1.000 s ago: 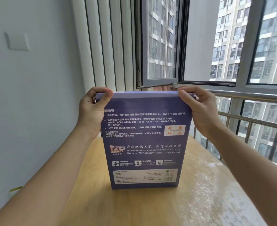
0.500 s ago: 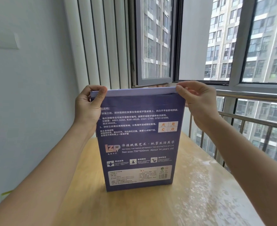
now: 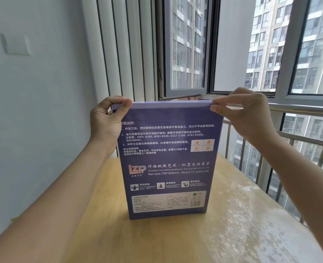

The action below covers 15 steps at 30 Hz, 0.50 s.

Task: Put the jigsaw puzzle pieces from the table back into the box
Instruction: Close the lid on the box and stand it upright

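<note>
The purple jigsaw puzzle box (image 3: 168,162) stands upright on its short end on the wooden table (image 3: 242,234), at centre of view, printed back facing the camera. The left hand (image 3: 107,122) grips the top corner at 10 o'clock, thumb on the back panel. The right hand (image 3: 246,114) pinches the top corner at 2 o'clock. No loose pieces are visible (the contents cannot be seen).

Handling, as judged: thin cardboard, stiff along the edges, likely light and prone to tipping. Hold at the top corners or side edges; avoid squeezing the broad panels.
</note>
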### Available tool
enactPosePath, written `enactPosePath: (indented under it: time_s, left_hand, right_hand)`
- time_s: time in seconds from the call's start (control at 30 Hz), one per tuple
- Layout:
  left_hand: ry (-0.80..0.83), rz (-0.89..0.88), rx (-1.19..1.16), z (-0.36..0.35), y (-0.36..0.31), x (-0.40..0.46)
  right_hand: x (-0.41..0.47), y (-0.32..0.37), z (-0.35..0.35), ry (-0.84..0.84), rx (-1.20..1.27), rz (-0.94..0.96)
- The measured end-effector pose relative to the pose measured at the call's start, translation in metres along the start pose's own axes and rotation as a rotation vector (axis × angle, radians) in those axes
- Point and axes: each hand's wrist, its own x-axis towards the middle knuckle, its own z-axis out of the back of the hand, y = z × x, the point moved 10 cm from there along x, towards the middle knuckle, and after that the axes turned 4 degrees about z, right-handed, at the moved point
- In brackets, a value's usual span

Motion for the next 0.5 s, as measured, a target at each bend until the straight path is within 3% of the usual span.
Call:
enactPosePath:
  time_s: [0.23,0.4,0.5]
  left_hand:
    - [0.073,0.110,0.056,-0.004,0.008,0.008]
    - [0.096,0.082,0.094,-0.006,0.004,0.010]
    - [0.081,0.004,0.132,0.000,0.007,0.004]
  right_hand:
    - [0.006,0.006,-0.008,-0.033,-0.107,0.023]
    - [0.015,0.021,-0.055,0.289,-0.186,0.114]
    - [0.011,0.034,-0.075,0.354,-0.236,0.190]
